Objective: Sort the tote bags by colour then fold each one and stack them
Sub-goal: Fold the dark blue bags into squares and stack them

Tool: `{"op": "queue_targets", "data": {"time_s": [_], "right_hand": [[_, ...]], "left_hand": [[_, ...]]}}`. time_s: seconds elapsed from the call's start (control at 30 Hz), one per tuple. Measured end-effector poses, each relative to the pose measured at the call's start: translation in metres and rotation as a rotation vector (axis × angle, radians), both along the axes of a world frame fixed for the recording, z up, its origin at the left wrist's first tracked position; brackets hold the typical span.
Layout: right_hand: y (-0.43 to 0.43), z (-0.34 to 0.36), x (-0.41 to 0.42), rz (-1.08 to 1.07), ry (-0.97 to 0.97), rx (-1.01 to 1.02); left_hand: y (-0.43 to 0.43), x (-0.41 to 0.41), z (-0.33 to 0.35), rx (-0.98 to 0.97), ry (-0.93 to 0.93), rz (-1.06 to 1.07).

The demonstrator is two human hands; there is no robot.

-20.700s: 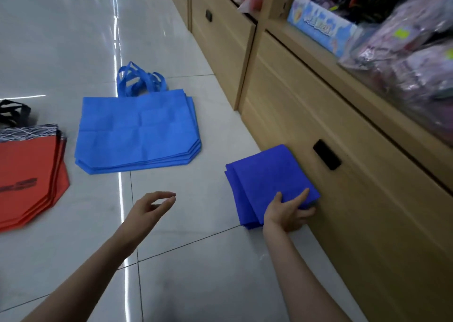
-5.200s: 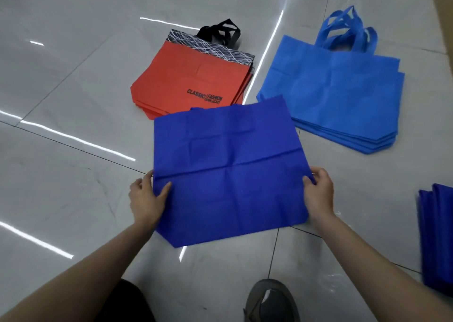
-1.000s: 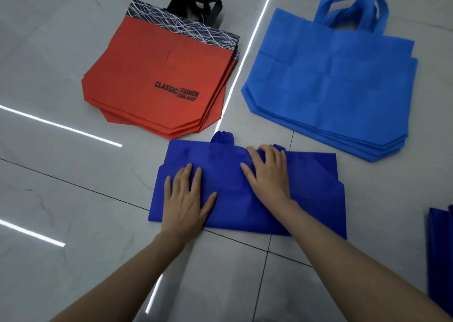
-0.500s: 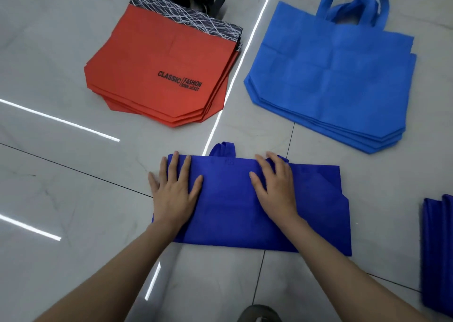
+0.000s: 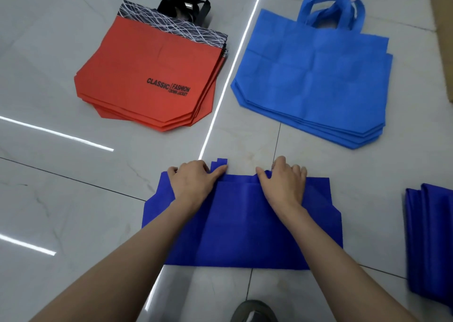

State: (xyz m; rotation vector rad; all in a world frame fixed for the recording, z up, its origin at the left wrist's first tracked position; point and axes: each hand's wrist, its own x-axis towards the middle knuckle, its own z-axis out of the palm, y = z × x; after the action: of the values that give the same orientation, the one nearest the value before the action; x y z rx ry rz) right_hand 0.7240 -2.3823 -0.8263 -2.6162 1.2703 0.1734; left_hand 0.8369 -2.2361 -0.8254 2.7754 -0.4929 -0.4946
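I see left hand (image 5: 193, 182) and right hand (image 5: 282, 184) both gripping the far edge of the dark blue tote (image 5: 245, 226) on the floor (image 5: 73, 199); red stack (image 5: 152, 81) and light blue stack (image 5: 313, 81) lie beyond.

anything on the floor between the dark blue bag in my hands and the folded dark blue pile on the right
Nothing visible. The left hand and right hand grip the far edge of the dark blue bag, and only bare floor lies between it and the folded dark blue pile at the right edge.
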Motion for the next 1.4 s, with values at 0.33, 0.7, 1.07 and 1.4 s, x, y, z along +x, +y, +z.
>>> {"op": "queue_targets", "data": {"time_s": [0.33, 0.7, 1.07, 1.4], "right_hand": [[-0.007, 0.034, 0.000, -0.156, -0.727, 0.869], [0.003, 0.033, 0.014, -0.184, -0.795, 0.321], [0.044, -0.035, -0.013, 0.502, -0.108, -0.049], [-0.005, -0.003, 0.061, -0.089, -0.152, 0.005]], "left_hand": [[0.004, 0.012, 0.023, -0.823, 0.372, 0.080], [0.004, 0.025, 0.027, -0.583, 0.001, -0.039], [0.073, -0.004, -0.030, 0.056, -0.080, -0.429], [0.075, 0.017, -0.029, -0.106, -0.152, -0.489]]}}
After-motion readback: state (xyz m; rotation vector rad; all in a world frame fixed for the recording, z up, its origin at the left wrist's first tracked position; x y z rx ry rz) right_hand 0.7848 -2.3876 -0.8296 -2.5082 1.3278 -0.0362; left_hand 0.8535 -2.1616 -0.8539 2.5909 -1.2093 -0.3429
